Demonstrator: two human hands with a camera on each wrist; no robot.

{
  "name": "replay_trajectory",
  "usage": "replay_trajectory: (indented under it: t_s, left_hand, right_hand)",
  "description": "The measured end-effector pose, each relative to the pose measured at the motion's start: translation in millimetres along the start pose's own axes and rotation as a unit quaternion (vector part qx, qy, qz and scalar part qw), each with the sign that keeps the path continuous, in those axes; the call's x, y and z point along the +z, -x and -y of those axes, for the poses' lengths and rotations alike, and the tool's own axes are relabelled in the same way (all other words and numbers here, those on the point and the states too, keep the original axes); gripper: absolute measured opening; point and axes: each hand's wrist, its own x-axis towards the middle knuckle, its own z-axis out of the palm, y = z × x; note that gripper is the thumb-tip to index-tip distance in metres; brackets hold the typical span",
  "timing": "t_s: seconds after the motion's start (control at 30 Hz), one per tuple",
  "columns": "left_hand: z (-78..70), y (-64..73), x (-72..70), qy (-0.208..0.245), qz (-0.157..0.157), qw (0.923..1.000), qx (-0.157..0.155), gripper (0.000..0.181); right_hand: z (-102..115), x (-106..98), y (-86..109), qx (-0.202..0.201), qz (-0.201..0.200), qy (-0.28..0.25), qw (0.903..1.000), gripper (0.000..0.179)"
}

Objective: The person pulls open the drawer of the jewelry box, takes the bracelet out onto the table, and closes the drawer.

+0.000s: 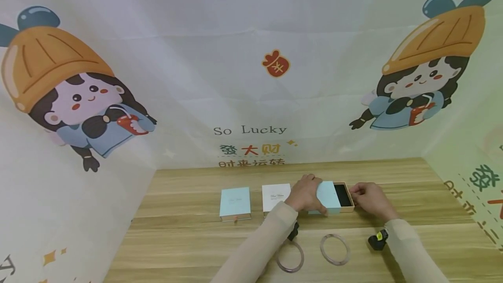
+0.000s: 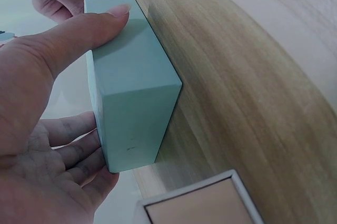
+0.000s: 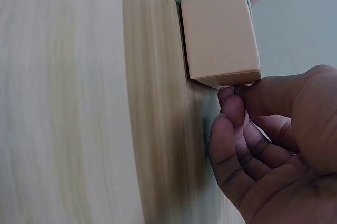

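A light-blue drawer box (image 1: 327, 194) lies on the table with its tan drawer (image 3: 221, 34) partly out to the right, showing a black interior. My left hand (image 1: 304, 193) grips the outer sleeve, the thumb along its near side and the other fingers on its top and far side. At the drawer's outer end, my right hand (image 1: 371, 198) pinches with thumb and forefinger; what exactly lies between the fingertips is mostly hidden. Two pale, translucent bangles, one on the left (image 1: 290, 270) and one on the right (image 1: 339, 264), lie flat nearer to me.
Left of my left hand stands a white box (image 1: 271, 195), partly covered by that hand. Farther left is another closed light-blue box (image 1: 235, 202) with a small tab at its front. A printed cloth wall (image 1: 251, 99) rises behind the wooden table (image 1: 177, 230).
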Motion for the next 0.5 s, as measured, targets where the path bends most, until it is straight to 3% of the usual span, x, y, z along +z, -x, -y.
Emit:
replay_trajectory:
  t_s: [0.5]
  left_hand:
    - [2.7, -1.7, 3.1, 0.005, -0.015, 0.9998, 0.009, 0.093]
  right_hand:
    - [19, 23, -4.8, -0.013, 0.024, -0.03, 0.9992, 0.014]
